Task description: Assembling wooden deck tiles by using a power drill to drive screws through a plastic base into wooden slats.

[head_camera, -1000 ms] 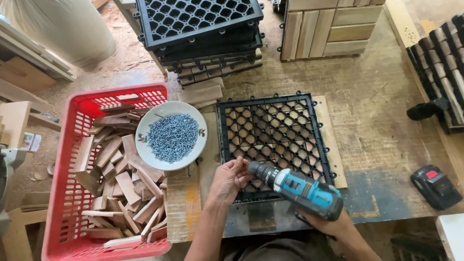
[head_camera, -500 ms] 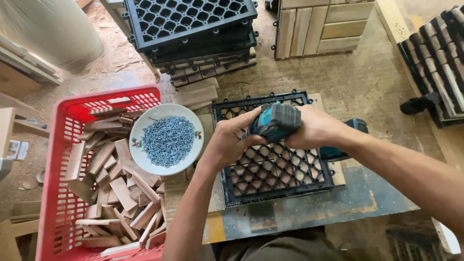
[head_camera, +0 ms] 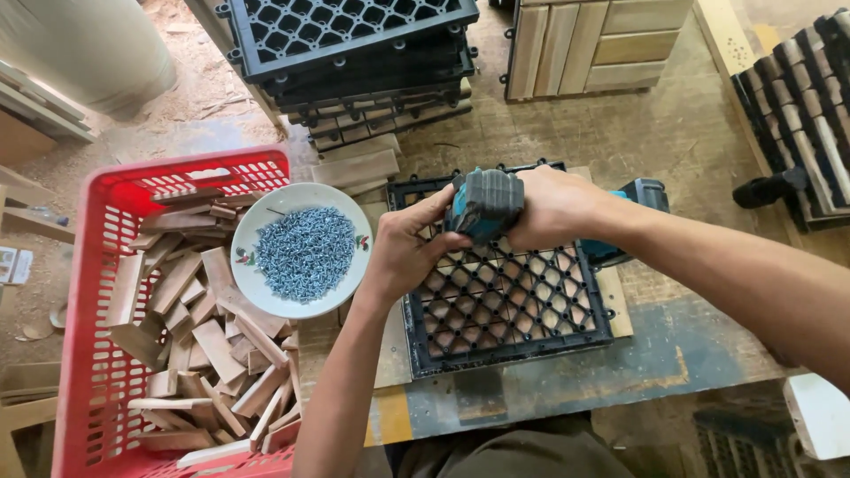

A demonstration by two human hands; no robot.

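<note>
A teal and black cordless drill stands upright over the far left part of a black plastic grid tile lying on the workbench. My right hand grips the drill's body from the right. My left hand rests against the drill's left side with its fingers curled at the tool's front; the bit is hidden beneath them. Left of the tile sits a white bowl heaped with grey screws.
A red plastic crate full of short wooden slats stands at the left. Stacked black grid tiles and wooden tiles lie at the back. More slatted tiles sit at the far right.
The drill went from lying tilted near the tile's front edge to standing upright over the tile's far left part. Both hands moved up with it and closed around its body.
</note>
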